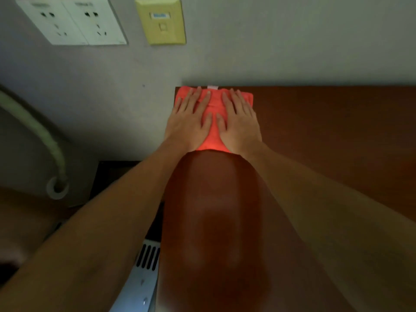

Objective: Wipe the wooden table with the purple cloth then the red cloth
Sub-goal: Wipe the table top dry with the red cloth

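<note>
The red cloth lies folded at the far left corner of the wooden table, against the wall. My left hand presses flat on its left half with fingers straight and spread. My right hand presses flat on its right half in the same way, thumbs nearly touching in the middle. A small white tag sticks out at the cloth's far edge. The purple cloth is not in view.
The grey wall behind carries white power sockets and a yellow-green data socket. A pale pipe curves down at the left. A grey vented device sits below the table's left edge.
</note>
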Available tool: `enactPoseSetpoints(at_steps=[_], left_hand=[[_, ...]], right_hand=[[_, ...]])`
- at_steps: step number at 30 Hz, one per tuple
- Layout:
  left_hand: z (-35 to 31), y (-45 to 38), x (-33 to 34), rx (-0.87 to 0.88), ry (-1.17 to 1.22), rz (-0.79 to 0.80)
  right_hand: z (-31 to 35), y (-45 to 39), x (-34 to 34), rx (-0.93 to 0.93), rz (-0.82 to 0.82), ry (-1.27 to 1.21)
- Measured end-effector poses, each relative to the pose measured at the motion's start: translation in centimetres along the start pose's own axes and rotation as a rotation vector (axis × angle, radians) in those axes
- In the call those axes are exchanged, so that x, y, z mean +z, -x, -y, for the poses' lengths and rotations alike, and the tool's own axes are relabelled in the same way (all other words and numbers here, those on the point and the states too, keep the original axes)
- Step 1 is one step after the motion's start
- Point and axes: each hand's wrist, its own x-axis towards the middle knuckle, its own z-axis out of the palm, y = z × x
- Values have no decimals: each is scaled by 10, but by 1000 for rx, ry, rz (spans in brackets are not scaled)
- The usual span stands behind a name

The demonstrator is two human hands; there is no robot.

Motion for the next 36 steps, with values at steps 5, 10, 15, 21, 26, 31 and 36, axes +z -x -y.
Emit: enactPoseSetpoints(at_steps=[5, 10, 15, 21, 26, 31, 36], left_hand=[[5, -26, -1, -15, 10, -13], [-1, -17, -4, -22, 12, 16], [-21, 37, -5, -27, -3, 48], [-75, 148, -9, -9, -23, 104], [-144, 274, -13, -26, 16, 104], [-196, 376, -16, -33, 33, 95], [-211, 408, -15, -47, 57, 98]], right_hand=[[-5, -26, 1, -10, 3, 6], [-3, -18, -3, -16, 59, 59], [5, 38, -16, -37, 87, 52], [13, 165, -44, -24, 115, 14], [15, 298, -76, -38, 90, 21], [21, 407, -102, -30, 83, 48], [19, 439, -105, -17, 64, 48]])
